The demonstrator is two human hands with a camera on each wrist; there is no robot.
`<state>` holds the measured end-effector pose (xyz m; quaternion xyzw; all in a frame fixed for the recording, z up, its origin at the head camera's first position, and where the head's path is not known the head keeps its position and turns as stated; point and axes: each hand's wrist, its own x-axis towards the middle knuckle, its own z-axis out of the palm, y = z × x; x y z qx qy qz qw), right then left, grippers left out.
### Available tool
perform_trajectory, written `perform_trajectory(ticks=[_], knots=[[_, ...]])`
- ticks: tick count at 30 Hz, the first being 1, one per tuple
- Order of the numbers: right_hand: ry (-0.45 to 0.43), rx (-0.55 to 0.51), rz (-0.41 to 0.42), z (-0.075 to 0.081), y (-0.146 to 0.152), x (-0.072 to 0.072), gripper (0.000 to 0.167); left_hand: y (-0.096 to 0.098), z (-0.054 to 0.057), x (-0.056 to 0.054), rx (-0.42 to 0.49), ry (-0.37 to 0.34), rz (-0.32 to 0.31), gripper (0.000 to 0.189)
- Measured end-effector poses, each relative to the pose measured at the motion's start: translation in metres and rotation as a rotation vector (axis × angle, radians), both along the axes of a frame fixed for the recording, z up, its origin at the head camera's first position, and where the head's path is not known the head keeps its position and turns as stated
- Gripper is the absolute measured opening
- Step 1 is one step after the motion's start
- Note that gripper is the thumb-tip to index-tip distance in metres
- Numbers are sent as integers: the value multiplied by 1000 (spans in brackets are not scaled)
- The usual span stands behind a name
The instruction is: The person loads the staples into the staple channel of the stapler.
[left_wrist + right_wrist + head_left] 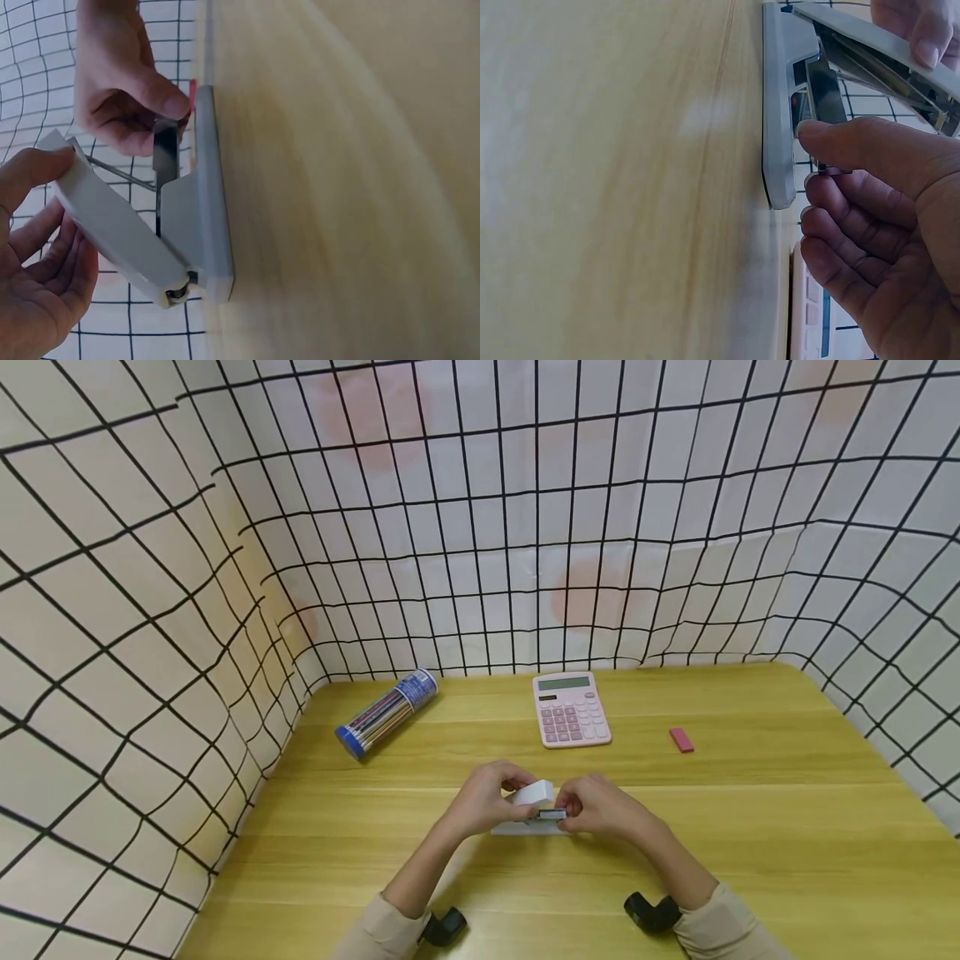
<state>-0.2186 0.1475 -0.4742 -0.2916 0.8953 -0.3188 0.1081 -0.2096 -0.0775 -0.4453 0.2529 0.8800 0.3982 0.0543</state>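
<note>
A white stapler (534,792) stands on the table with its top arm lifted away from the base (215,187). My left hand (483,799) holds the raised top arm (112,221), thumb on one side and fingers on the other. At the front end of the stapler, my right hand (600,807) pinches the tip of the dark metal staple magazine (826,94) between thumb and forefinger. The other fingers of that hand (885,217) curl loosely below. A thin metal rod (120,172) runs between the top arm and the magazine.
Behind the hands lies a pink calculator (572,710). A small red-pink block (682,740) is to its right. On the left, a clear tube of pencils with blue ends (387,713) lies on its side. Grid-patterned white curtains (480,527) enclose the wooden table (337,860).
</note>
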Motion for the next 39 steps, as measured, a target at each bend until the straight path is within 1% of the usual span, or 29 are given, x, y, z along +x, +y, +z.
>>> perform_trajectory(ticks=[3,9,13,17,24,32,39], knots=[[4,5,-2,1,0,0,15,1,-3,-1,16,-24,-13,30],[14,16,-11,1,0,1,18,1,-9,-5,71,-125,-50,30],[13,17,-11,2,0,1,19,2,-13,-6,88,-160,-78,29],[18,8,-4,1,0,1,19,3,-15,-6,84,-188,-99,31],[34,10,-5,0,1,1,19,5,-18,-6,71,-201,-108,33],[13,32,-18,1,-1,1,17,8,-23,-6,74,-246,-103,34],[-1,47,-34,2,-1,2,17,8,-22,-6,62,-243,-97,35]])
